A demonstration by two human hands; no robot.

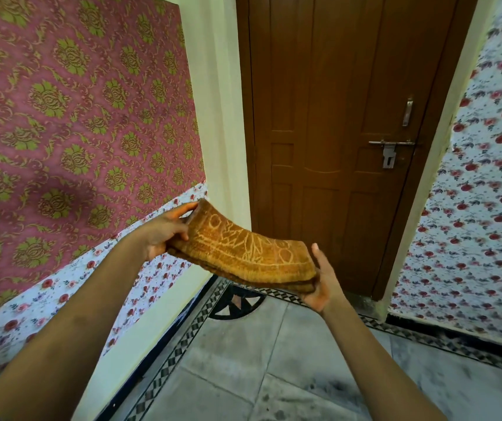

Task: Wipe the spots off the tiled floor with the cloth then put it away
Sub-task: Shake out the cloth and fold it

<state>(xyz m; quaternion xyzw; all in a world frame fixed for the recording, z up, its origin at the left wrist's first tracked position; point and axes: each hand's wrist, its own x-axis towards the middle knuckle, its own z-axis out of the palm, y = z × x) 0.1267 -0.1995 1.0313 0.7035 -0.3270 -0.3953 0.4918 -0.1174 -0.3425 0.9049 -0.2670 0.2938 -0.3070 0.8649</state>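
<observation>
Head view: the largest thing is the wall (70, 117) on the left, papered in dull pink with rows of green-gold leaf motifs. Below it and on the far right runs a paler wallpaper (480, 208), white with small red flowers. Between them stands a shut brown wooden door (335, 101) with raised panels, set in a cream frame (219, 117). Under it lies the tiled floor (274, 360) of big grey slabs, which carries dark smudges (328, 387) near the bottom of the picture. A border (183, 338) of black-and-white chequered tiles edges the floor along the walls. The cloth (243, 256) is up in the air in front of the door, well above the floor, stretched between both hands and sloping down from left to right. It is folded into a thick long pad of several layers, orange-brown and towel-like, with a pale yellow line pattern of circles and angular strokes on its upper face and a ribbed edge along the near side. A dark half-round mat (237, 305) lies at the foot of the door, partly hidden behind the cloth. The left hand (164, 232) grasps the cloth's higher left end, thumb on top and fingers curled below. The right hand (322, 284) holds the lower right end in the fork of the thumb, thumb standing up past the edge, fingers hidden underneath. On the door's right side are a metal latch (391, 150) and, above it, a small metal handle (407, 112).
</observation>
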